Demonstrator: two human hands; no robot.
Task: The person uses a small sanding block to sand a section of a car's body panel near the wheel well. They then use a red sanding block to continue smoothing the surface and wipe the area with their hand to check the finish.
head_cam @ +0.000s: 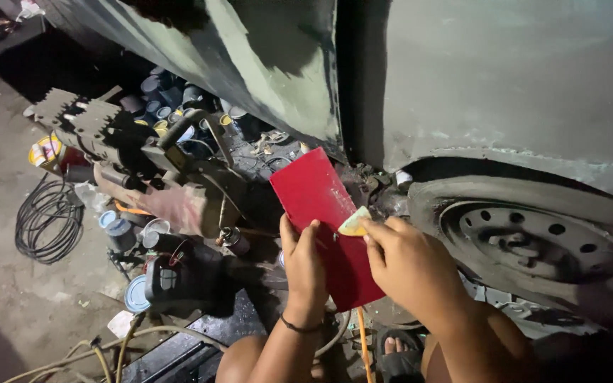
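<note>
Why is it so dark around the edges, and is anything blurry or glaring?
Head view: light falls on the middle, on the red board, both hands and the car panel; corners and the wheel sink into shadow; clutter at left is soft and grainy; no strong glare.

Left hand (305, 273) grips red board (324, 220); right hand (409, 266) presses yellow scraper (354, 223) on it, nr wheel (533, 237).

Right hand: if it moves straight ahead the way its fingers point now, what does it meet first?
The right hand points up-left; its fingertips already pinch a small yellow scraper against the red board, so it probably meets that board first.
</note>
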